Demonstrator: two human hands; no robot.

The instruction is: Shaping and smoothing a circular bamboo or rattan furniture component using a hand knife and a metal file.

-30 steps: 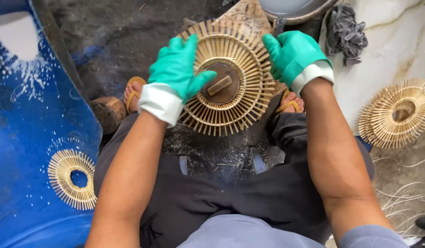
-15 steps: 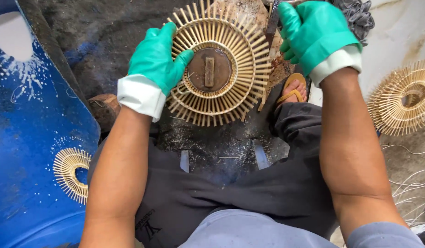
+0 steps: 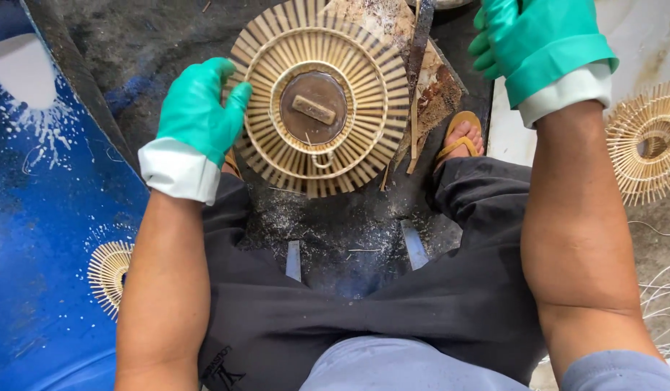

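Right hand [image 3: 527, 40] has let go; left fingers [image 3: 230, 87] grip the bamboo disc [image 3: 320, 98].

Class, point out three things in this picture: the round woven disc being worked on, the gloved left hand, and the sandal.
round woven disc [image 3: 364, 156], head view, radiating slats.
left hand [image 3: 197, 112], head view, glove's back.
sandal [image 3: 461, 119], head view, strap.

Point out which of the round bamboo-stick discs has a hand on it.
The big middle disc: the left hand grips its left rim. The disc at right and the one on the blue surface lie untouched.
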